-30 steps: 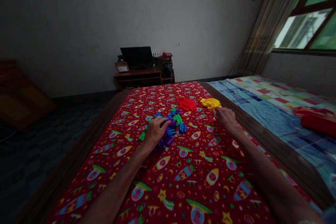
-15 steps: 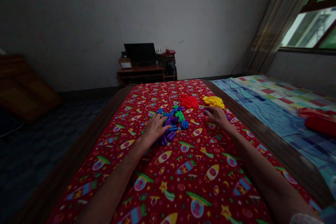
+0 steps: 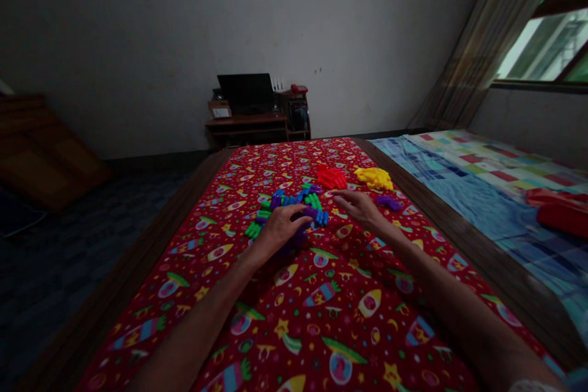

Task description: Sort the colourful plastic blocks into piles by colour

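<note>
A: Status, left side first?

B: Left hand (image 3: 278, 229) lay curled over the near edge of the mixed pile (image 3: 294, 203) of blue, green and purple pieces, on the red rocket cloth (image 3: 321, 318). Couldn't tell whether it actually gripped a piece. It had barely moved in the last second, though a few green pieces (image 3: 252, 230) now showed at its left.

A: Sorted stuff?

B: Red pile (image 3: 331, 177) sat just behind the mixed pile, unchanged.

A: Right hand?

B: That was the change. A second earlier the right hand (image 3: 361, 208) was out by the yellow pile (image 3: 375, 178). It had since swung back left, palm down, fingers spread and empty, fingertips near the mixed pile's right edge. Hands were apart, pile between them.

A: Anything left behind?

B: Yes. A lone purple piece (image 3: 389, 201) lay just in front of the yellow pile, to the right of the hand. Not visible there a second before. It looked like purple now had its own spot, apart from red and yellow.
</note>
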Available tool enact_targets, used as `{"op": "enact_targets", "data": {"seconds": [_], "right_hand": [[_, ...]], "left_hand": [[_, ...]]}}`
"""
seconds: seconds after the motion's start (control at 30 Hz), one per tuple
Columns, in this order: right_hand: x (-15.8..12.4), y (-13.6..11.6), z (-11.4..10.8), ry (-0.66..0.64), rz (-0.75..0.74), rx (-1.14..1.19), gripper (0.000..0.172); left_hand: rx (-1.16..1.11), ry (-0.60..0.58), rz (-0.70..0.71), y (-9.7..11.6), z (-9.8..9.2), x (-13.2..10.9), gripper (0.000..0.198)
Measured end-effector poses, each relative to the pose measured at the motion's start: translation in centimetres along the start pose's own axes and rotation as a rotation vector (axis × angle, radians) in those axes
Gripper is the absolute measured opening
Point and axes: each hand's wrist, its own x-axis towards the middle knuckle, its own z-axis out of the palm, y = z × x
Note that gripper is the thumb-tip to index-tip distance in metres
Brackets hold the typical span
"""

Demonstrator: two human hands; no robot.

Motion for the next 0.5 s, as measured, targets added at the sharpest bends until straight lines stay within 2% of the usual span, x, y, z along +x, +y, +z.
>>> {"op": "enact_targets", "data": {"seconds": [0.1,0.23,0.37,0.5], "right_hand": [[-0.3,-2.2,2.8,-0.159,-0.117,0.196,0.033],[-0.6,-2.1,3.6,-0.161,-0.066,0.216,0.029],[0.4,-0.3,1.6,-0.061,0.011,0.219,0.033],[1.3,2.7,-2.4,0.082,0.174,0.105,0.038]], "left_hand": [[0.011,-0.057,0.082,1.0,1.1,-0.6,0.019],[-0.012,-0.084,-0.020,1.5,2.1,-0.9,0.031],[-0.043,-0.029,-0.065,2.0,2.2,-0.6,0.036],[-0.024,-0.031,-0.148,2.2,1.4,-0.4,0.037]]}}
